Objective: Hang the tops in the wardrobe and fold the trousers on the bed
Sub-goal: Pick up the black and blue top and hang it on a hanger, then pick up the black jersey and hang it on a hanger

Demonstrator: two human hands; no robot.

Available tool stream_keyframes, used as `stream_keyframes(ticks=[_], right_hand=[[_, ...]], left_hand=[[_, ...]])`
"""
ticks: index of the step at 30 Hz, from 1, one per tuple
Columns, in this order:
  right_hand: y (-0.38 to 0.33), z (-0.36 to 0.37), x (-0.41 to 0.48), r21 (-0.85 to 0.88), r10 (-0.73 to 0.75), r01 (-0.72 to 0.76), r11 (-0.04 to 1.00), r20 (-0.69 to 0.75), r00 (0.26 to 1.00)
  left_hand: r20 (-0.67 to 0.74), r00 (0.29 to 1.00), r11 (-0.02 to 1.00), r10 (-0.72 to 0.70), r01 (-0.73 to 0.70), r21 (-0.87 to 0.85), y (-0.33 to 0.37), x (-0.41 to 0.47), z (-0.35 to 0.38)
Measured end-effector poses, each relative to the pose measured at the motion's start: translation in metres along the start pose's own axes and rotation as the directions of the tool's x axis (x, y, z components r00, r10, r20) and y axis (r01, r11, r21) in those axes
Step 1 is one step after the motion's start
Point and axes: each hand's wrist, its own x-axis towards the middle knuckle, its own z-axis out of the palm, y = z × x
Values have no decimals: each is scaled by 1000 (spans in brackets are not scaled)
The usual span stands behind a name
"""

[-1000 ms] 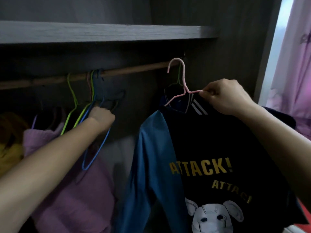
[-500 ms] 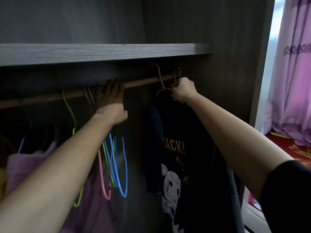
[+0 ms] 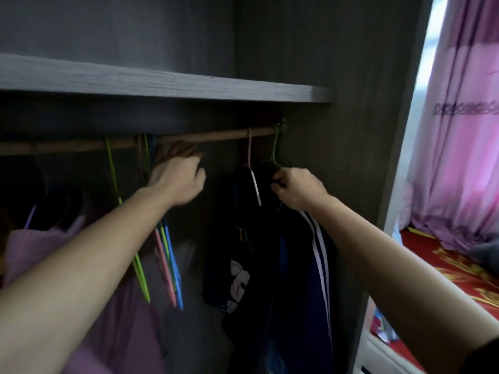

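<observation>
The black top [image 3: 243, 255] with the white cartoon print hangs from a pink hanger [image 3: 249, 155] on the wooden rod [image 3: 216, 136], inside the wardrobe. My right hand [image 3: 297, 188] pinches dark cloth at its shoulder, just right of the hanger's arm. Right beside it a dark blue jacket [image 3: 305, 265] with white stripes hangs on a green hanger [image 3: 275, 147]. My left hand [image 3: 175, 179] reaches up under the rod with its fingers stretched out beside a bunch of empty hangers [image 3: 167, 252]. No trousers are in view.
A grey shelf [image 3: 189, 87] runs just above the rod. A purple top [image 3: 40, 252] hangs at the far left. Outside the wardrobe, on the right, are a pink curtain [image 3: 459, 130] and a bed with a red patterned cover [image 3: 445, 265].
The pink hanger with the black top went up onto the rod. My right hand has dropped from the hanger to the cloth at the shoulder. My left hand stays by the empty hangers.
</observation>
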Motion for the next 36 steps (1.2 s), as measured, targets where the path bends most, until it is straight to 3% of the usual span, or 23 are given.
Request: stream_keyframes(ticks=[4, 13, 20, 26, 30, 36], right_hand=[[8, -2, -38, -133, -25, 9, 991, -121, 992], [51, -20, -148, -495, -208, 19, 869, -330, 921], [109, -57, -241, -469, -25, -164, 868, -370, 929], [218, -130, -340, -414, 136, -357, 837, -476, 869], [300, -182, -422, -443, 186, -421, 792, -481, 857], [415, -264, -546, -460, 325, -598, 656, -544, 774]], left_hand=[[-123, 988, 995, 94, -95, -5, 20, -34, 10], [-256, 961, 919, 102, -189, -345, 96, -90, 18], [-222, 949, 844, 223, -302, -444, 193, -118, -7], [-344, 910, 768, 231, -388, -510, 357, -125, -33], [-302, 926, 671, 225, -372, -642, 496, -149, -36], [-275, 873, 551, 402, -471, -689, 687, -193, -36]])
